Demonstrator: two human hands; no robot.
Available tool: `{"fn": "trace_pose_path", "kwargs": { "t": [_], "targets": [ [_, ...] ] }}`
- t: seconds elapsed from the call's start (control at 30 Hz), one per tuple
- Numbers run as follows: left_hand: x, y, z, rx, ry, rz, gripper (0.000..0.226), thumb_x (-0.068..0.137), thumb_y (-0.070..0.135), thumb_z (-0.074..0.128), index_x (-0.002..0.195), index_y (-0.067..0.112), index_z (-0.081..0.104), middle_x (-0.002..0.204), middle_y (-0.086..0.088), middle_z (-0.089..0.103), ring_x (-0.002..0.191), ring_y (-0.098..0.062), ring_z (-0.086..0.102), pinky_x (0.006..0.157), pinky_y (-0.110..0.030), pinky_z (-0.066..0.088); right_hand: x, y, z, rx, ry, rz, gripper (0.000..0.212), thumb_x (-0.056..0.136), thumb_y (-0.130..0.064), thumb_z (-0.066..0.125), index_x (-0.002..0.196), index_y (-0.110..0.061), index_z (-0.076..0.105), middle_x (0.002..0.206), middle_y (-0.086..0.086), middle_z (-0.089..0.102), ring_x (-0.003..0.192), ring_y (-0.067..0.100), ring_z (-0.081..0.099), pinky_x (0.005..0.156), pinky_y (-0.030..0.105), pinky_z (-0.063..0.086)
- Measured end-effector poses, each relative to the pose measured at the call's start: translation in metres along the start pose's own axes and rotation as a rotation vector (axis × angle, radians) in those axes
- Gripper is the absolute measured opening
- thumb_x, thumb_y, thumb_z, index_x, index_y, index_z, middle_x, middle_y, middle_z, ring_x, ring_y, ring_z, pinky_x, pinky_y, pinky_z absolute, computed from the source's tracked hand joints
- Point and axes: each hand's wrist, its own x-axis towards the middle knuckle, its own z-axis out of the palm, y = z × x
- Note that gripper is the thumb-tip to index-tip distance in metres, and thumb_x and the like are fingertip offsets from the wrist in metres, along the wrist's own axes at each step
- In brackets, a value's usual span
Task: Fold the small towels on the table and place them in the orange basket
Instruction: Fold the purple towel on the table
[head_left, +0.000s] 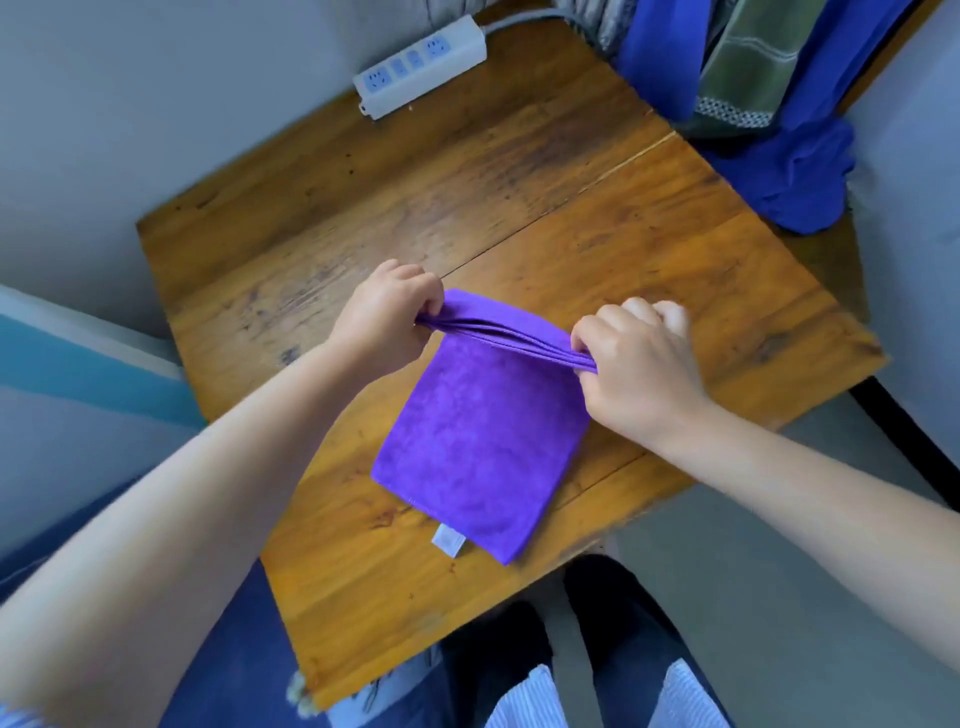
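Two hands work one purple towel (478, 447) near the middle of the wooden table (322, 218). Left hand (382, 317) grips the far-left corner of the towel, fingers curled round the bunched edge. Right hand (636, 364) grips the far-right corner the same way, fingers curled tight on the cloth. Between them the far edge is pulled taut and lifted off the table, several layers of hem showing along it.

The rest of the towel lies flat on the table, running toward the near edge. A small white tag (449, 540) sticks out from under its near side.

White power strip (421, 65) lies at the far edge of the table, cord running off to the right. At the far-right corner sits a heap of cloth: blue fabric (800, 176) draped partly over the table's edge, and a green striped towel (748, 67) with a patterned border lying among it.

Grey wall behind the table. The person's lap shows at the bottom of the view, dark trousers and pale striped cloth.
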Motion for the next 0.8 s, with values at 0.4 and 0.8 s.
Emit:
{"fn": "trace_pose_path", "kwargs": {
  "t": [0.4, 0.8],
  "targets": [
    [-0.125, -0.029, 0.037, 0.127, -0.103, 0.206, 0.02, 0.058, 0.011, 0.031, 0.051, 0.006, 0.05, 0.049, -0.007, 0.052, 0.048, -0.027, 0.054, 0.039, -0.019, 0.035, -0.112, -0.098, 0.045, -0.015, -0.071, -0.199, 0.013, 0.057, -0.012, 0.034, 0.049, -0.014, 0.045, 0.051, 0.003, 0.048, 0.051, 0.025, 0.05, 0.05, 0.029, 0.035],
    [-0.159, -0.029, 0.071, 0.072, -0.304, -0.325, 0.032, 0.083, 0.002, 0.046, 0.114, 0.007, 0.053, 0.117, -0.013, 0.055, 0.111, -0.031, 0.047, 0.082, -0.038, 0.041, -0.143, -0.116, 0.08, -0.066, -0.307, -0.185, 0.033, 0.042, -0.027, 0.085, 0.057, -0.014, 0.058, 0.055, 0.001, 0.054, 0.05, 0.022, 0.054, 0.044, 0.023, 0.039]
  ]
}}
